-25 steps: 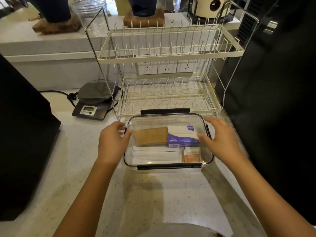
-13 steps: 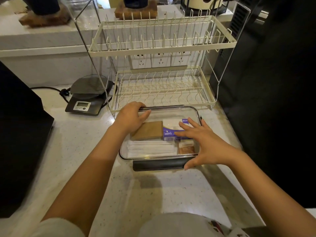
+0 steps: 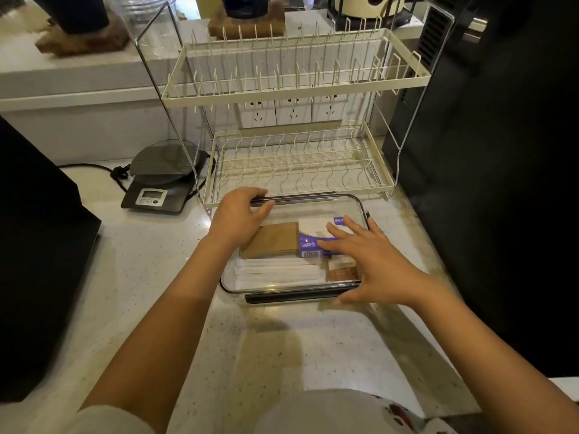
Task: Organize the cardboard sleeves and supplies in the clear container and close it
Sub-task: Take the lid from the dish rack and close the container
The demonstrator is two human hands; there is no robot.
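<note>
Head view: a clear container point(image 3: 357, 205) with its lid on sits on the speckled bench point(image 3: 150, 277), just in front of a wire dish rack point(image 3: 294, 164) at the back edge. Left hand point(image 3: 241, 214), its grip curled over the far-left latch. Right hand point(image 3: 372, 261), grip wide, fingers spread flat on the lid. Inside: cardboard sleeves point(image 3: 272, 241), purple box point(image 3: 310, 244), white straws point(image 3: 275, 272). A scale point(image 3: 156, 189) stands left of the rack.

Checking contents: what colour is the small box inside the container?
Purple and white box, head view.
</note>
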